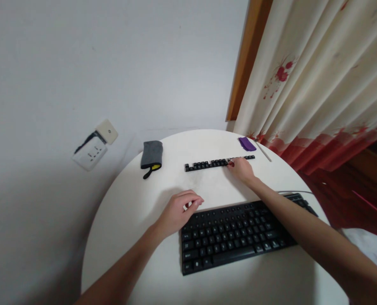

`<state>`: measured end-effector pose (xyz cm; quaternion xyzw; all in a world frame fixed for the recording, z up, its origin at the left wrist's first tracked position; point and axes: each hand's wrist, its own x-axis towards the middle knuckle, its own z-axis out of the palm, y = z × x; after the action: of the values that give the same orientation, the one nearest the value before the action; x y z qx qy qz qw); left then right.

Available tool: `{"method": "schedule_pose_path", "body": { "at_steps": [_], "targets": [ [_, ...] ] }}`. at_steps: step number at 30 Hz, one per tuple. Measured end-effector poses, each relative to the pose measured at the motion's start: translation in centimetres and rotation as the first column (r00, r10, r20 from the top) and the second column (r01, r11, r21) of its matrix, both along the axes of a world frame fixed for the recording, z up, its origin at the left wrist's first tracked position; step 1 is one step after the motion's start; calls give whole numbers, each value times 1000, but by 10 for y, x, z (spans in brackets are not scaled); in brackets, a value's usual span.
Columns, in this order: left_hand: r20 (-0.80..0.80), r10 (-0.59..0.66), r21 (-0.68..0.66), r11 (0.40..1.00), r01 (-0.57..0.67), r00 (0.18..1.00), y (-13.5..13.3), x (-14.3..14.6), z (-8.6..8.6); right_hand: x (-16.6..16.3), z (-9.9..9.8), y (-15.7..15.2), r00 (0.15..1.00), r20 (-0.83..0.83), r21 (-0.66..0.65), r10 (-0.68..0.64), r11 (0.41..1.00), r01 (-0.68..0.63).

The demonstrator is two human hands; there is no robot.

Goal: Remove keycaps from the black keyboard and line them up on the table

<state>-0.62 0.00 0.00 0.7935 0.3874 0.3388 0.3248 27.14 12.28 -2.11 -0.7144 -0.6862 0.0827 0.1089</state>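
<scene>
A black keyboard [235,235] lies on a round white table [137,237] in front of me. My left hand [178,209] rests at the keyboard's upper left corner, fingers curled loosely with nothing visible in them. My right hand [240,168] reaches across the table to a row of loose black keycaps [207,164] and pinches at the row near its right end, fingers together. What the fingertips hold is too small to make out.
A grey pouch with a yellow tab [152,156] lies at the table's back left. A purple cloth [247,143] and a thin white stick [263,151] lie at the back right. A wall socket [91,151] sits on the white wall; a floral curtain [318,84] hangs at right.
</scene>
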Motion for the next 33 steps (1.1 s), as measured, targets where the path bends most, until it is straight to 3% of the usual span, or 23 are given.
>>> {"method": "schedule_pose_path", "body": {
  "at_steps": [11,15,19,23,28,33],
  "targets": [
    [0,5,-12,1000,-5,1000,-1,1,2,-4,6,-4,1000,20,-10,0,1000,0],
    [-14,18,1,1000,-18,1000,1,0,1,-3,17,-12,999,37,16,-10,1000,9],
    [-33,93,25,995,-92,995,10,-8,-7,4,40,-34,997,70,152,-14,988,3],
    [-104,292,112,953,-281,951,28,-24,-21,15,56,-69,998,35,330,55,942,-63],
    [-262,364,259,919,-298,894,43,-37,-38,34,49,-106,985,-85,400,149,911,-104],
    [-408,383,325,909,-260,829,46,-32,-44,54,37,-116,966,-185,430,183,899,-88]
  ]
}}
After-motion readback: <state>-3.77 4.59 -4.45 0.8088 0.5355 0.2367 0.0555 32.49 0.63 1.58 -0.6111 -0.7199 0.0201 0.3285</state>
